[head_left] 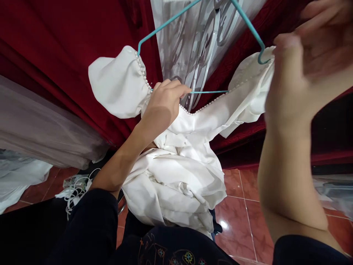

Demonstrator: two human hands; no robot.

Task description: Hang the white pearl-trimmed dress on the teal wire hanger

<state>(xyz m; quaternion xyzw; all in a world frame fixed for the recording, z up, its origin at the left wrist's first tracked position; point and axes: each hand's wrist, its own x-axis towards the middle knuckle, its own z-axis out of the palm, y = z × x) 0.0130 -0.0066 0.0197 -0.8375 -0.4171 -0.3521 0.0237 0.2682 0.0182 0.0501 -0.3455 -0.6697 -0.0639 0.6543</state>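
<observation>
A white dress (176,180) with puffed sleeves and a pearl-trimmed neckline hangs from a light blue wire hanger (168,23). My left hand (165,97) is closed around the hanger's lower bar and the neckline edge, near the left sleeve. My right hand (311,55) is raised at the upper right, close beside the right sleeve, blurred, with its fingers apart. The hanger's right end rests at the right sleeve. The dress's skirt is bunched up against my body.
Dark red curtains (68,33) hang behind the dress, with a white ornate metal piece (205,62) between them. Pale sheer fabric (41,121) hangs at the left. White cables (75,195) lie at the lower left above the red tiled floor (237,221).
</observation>
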